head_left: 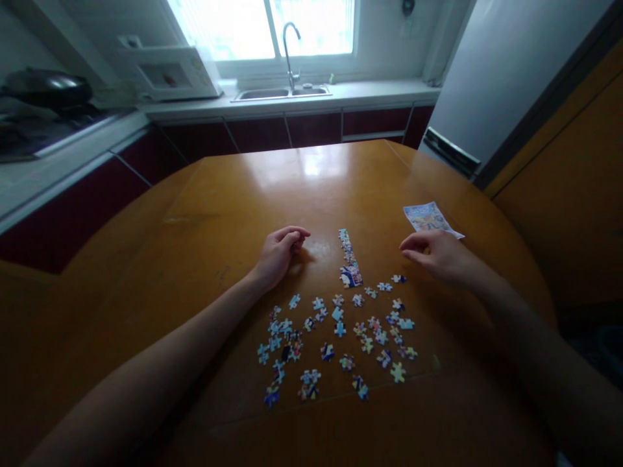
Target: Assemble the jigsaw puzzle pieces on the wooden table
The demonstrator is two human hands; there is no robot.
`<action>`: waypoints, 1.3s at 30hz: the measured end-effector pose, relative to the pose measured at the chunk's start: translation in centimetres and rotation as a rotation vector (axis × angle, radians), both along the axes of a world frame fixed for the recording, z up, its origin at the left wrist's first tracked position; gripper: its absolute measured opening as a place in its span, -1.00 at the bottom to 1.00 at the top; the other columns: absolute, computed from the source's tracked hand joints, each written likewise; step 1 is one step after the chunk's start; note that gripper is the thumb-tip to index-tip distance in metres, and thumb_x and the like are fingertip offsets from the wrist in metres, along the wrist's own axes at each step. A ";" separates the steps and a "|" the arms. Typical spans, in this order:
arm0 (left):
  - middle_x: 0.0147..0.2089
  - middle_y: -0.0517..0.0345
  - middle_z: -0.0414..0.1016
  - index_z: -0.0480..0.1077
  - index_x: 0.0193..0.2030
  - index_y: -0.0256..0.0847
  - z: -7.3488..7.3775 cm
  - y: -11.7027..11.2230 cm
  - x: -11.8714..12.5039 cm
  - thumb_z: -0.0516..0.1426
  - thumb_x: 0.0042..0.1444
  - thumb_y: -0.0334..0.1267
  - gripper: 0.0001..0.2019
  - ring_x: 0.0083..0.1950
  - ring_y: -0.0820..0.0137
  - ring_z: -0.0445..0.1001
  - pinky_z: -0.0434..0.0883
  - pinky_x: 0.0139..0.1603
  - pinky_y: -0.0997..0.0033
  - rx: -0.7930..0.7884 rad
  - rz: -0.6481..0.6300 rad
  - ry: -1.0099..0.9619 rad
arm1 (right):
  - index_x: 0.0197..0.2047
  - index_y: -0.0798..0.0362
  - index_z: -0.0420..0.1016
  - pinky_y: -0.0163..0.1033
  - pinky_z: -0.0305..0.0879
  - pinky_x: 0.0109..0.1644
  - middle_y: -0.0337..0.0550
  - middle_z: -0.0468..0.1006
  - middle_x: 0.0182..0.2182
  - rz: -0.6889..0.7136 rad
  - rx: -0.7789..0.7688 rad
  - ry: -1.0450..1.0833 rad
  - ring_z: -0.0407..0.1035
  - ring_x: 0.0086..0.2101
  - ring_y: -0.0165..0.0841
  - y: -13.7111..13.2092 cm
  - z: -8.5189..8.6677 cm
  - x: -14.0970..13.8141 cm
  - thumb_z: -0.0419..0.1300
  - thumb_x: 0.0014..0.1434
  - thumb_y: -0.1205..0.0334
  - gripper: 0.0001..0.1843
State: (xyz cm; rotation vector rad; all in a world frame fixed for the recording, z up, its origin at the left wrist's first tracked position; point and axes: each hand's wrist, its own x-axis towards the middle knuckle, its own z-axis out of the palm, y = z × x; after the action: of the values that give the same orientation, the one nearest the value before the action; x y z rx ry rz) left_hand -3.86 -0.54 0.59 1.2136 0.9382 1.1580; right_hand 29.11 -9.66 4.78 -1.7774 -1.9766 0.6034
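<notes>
Bare and nearest the camera, the left forearm (160, 363) comes in from the lower left corner and the right forearm (535, 337) from the lower right, both lying over the round wooden table (292, 188).

The left hand (280, 253) rests on the tabletop with its fingers curled in against the thumb; whether anything sits inside the curl cannot be told. Below and to its right, loose puzzle pieces (339, 329) lie scattered flat between the two arms, most apart from one another, a few touching. Just above that scatter, a joined strip of pieces (348, 259) runs straight away from the camera, between the two hands and touching neither.

The right hand (438, 256) is low over the table with its fingers bent and the thumb close to the forefinger; I cannot tell whether they meet or pinch a piece. A printed picture sheet (426, 217) lies just beyond its knuckles.

Along the far counter, from the left, are a dark pan (48, 87), a white microwave (170, 71), a sink (280, 93) with a curved tap (289, 48) under the bright window (263, 26), and a grey fridge (501, 71).
</notes>
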 end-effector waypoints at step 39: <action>-0.48 0.14 0.34 0.56 -0.37 -0.31 -0.2 0.4 -0.2 0.20 0.01 -0.32 -0.88 -0.44 0.48 0.27 0.19 -0.45 0.50 0.005 -0.003 0.011 | -0.26 0.06 0.64 -0.26 0.30 -0.31 -0.08 0.65 -0.35 0.102 -0.180 -0.028 0.45 -0.39 -0.35 -0.4 -0.5 -1.3 0.15 0.22 0.37 -0.80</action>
State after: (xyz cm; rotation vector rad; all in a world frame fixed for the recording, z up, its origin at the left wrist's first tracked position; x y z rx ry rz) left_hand -4.06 -0.16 0.41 1.2265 0.9415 1.1530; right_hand 27.78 -10.10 4.27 -1.8046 -2.0994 0.8170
